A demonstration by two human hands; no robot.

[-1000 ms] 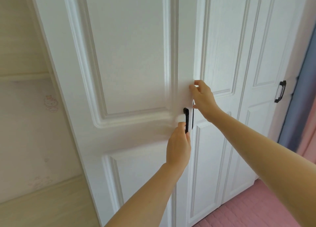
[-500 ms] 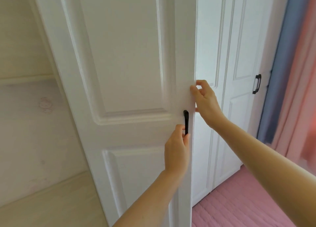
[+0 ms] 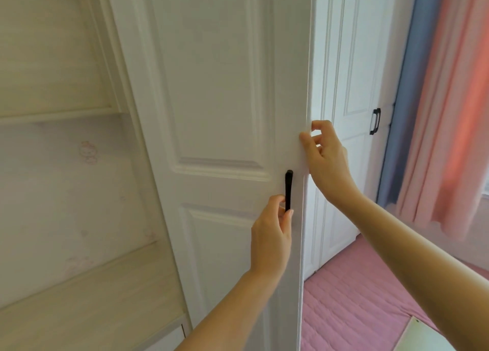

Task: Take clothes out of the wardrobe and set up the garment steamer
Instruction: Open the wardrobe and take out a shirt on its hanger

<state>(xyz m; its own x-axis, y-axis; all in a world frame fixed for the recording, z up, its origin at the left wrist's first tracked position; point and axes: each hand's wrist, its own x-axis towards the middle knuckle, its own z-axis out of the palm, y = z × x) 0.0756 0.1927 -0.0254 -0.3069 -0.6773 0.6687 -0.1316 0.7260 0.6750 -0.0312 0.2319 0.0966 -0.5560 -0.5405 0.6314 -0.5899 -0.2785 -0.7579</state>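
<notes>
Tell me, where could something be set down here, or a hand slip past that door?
The pale shelf board left of the white door shows bare, as does the pink mat right of it. It is crowded at the door's edge: the left hand grips the black handle, the right hand holds the edge above.

wardrobe door (image 3: 217, 112): top, bottom cropped | right hand (image 3: 326, 163) fingertips: behind door edge
</notes>
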